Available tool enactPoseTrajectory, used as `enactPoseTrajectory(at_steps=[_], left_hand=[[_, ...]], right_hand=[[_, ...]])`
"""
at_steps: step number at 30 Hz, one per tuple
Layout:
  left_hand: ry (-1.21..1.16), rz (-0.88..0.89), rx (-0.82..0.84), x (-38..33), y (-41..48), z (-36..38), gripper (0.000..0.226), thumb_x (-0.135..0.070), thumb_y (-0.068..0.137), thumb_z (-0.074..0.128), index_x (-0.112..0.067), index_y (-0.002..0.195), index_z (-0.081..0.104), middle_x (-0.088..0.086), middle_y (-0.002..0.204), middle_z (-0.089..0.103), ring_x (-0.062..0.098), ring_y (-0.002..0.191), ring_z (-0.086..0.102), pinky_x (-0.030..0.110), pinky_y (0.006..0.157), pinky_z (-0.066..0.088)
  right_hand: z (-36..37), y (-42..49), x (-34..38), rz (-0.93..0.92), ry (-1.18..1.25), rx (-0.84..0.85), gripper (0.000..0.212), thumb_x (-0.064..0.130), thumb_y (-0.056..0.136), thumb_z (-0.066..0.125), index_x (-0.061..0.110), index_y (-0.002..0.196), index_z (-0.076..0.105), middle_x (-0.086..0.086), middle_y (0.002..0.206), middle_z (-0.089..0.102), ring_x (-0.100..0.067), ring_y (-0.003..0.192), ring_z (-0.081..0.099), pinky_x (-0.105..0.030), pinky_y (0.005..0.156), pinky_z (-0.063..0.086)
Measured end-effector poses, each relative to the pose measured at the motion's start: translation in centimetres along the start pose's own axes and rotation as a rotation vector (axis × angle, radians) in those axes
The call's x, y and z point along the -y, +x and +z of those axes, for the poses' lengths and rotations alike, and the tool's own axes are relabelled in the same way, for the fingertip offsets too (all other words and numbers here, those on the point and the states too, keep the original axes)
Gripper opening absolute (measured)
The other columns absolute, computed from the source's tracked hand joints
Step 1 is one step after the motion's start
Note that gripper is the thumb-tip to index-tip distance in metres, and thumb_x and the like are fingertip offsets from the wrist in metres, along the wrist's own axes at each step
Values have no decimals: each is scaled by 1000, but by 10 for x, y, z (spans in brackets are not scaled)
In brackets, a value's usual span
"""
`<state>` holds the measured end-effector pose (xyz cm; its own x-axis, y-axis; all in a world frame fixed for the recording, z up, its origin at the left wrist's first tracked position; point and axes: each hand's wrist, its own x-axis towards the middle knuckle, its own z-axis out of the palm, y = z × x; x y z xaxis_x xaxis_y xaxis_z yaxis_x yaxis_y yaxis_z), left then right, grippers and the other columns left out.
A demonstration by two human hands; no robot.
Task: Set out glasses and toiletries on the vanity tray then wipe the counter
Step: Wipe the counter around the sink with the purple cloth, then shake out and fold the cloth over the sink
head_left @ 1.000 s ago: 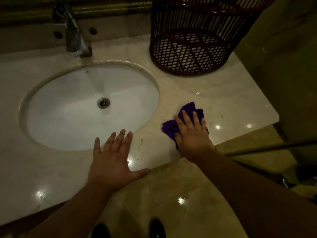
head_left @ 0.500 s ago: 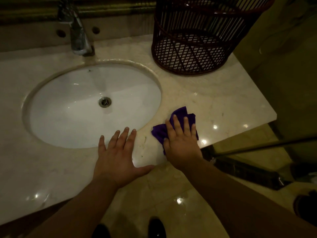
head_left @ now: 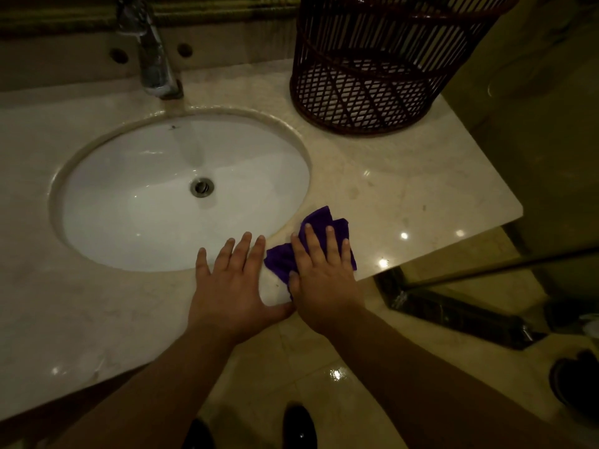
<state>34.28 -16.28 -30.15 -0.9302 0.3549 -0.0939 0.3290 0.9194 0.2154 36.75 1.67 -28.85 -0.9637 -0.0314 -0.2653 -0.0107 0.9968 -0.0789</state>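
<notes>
- Fingers (head_left: 327, 244) of the right hand (head_left: 324, 280) lie spread, pressing the purple cloth (head_left: 324, 222) flat at the counter (head_left: 421, 189) front edge, beside the sink (head_left: 97, 163) rim.
- Left hand (head_left: 233, 286) rests flat, fingers splayed, holding nothing.
- Bare counter stretches rightward to its corner; basket (head_left: 372, 76) stands behind.

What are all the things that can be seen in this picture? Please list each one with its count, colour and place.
counter: one, cream marble, across the whole view
sink: one, white oval basin, set into the counter left of centre
drain: one, metal, at the bottom of the sink
faucet: one, chrome, behind the sink
basket: one, dark lattice, back right on the counter
cloth: one, purple, on the counter right of the sink, under the right hand
shoes: two, black, on the floor below the counter edge
left hand: flat on the counter at the sink's front rim, fingers spread
right hand: pressing flat on the cloth
</notes>
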Motion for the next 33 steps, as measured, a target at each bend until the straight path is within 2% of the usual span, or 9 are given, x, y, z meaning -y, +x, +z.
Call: enactPoseTrajectory(at_steps=[9, 15, 19, 22, 24, 26, 28, 30, 33], left_hand=[[-15, -4, -2, 0, -1, -3, 122, -102, 63, 32, -23, 155, 27, 8, 161, 31, 30, 146, 28, 67, 114, 10], [-15, 7, 5, -3, -3, -7, 119, -101, 66, 32, -23, 155, 28, 7, 161, 29, 30, 147, 26, 68, 114, 10], [-21, 4, 70, 1, -1, -16, 121, -104, 63, 27, -30, 158, 17, 2, 166, 15, 26, 152, 9, 67, 115, -3], [-101, -27, 108, -3, 3, -33, 123, -106, 59, 27, -37, 158, 6, -3, 167, 7, 21, 152, 3, 63, 117, -4], [-179, -45, 117, -11, 9, -54, 122, -106, 57, 31, -40, 157, 3, -4, 166, 12, 21, 151, 10, 62, 118, 3], [-311, -79, 82, -18, 15, -80, 117, -103, 56, 43, -45, 152, 12, -5, 159, 33, 21, 144, 30, 62, 117, 15], [-472, -156, 50, -19, 18, -107, 106, -98, 51, 57, -46, 139, 29, -11, 137, 54, 18, 126, 50, 59, 111, 33], [-584, -224, 52, -16, 19, -130, 97, -91, 43, 70, -48, 123, 36, -21, 112, 56, 11, 108, 56, 46, 99, 47], [-727, -293, 95, 0, 21, -156, 92, -78, 42, 81, -42, 119, 49, -27, 104, 59, 4, 99, 59, 31, 86, 52]], right_hand=[[-27, -2, -3, -78, 36, 119, 69, 52, 105, 26, 28, 162, -3, -2, 171, -7, -32, 155, -16, -50, 122, -12], [-67, -4, -25, -99, 217, 53, 56, 39, 108, 40, 20, 160, 29, -1, 166, 32, -21, 152, 28, -35, 121, 22], [-94, -10, -19, 48, 615, -104, 41, 37, 103, 56, 23, 141, 62, 2, 137, 65, -13, 121, 61, -27, 102, 50], [-124, -9, -10, 159, 926, -97, 21, 33, 97, 68, 29, 116, 75, 8, 112, 73, -6, 97, 69, -24, 83, 60], [-149, -7, -3, 122, 1026, -81, 9, 26, 94, 72, 31, 99, 77, 13, 98, 73, -5, 87, 70, -21, 76, 60], [-178, -6, 6, 49, 1111, -47, 11, 20, 91, 74, 30, 90, 76, 13, 90, 73, -4, 83, 70, -22, 73, 60], [-208, -4, 17, -28, 1170, 5, 12, 17, 90, 74, 29, 89, 75, 10, 92, 73, -5, 84, 71, -26, 73, 62], [-234, 1, 28, -107, 1228, 44, 15, 13, 89, 74, 28, 91, 74, 8, 94, 73, -7, 86, 71, -26, 71, 62], [-265, 12, 44, -179, 1275, 87, 24, 8, 89, 72, 30, 101, 71, 3, 101, 73, -14, 90, 73, -24, 70, 59]])
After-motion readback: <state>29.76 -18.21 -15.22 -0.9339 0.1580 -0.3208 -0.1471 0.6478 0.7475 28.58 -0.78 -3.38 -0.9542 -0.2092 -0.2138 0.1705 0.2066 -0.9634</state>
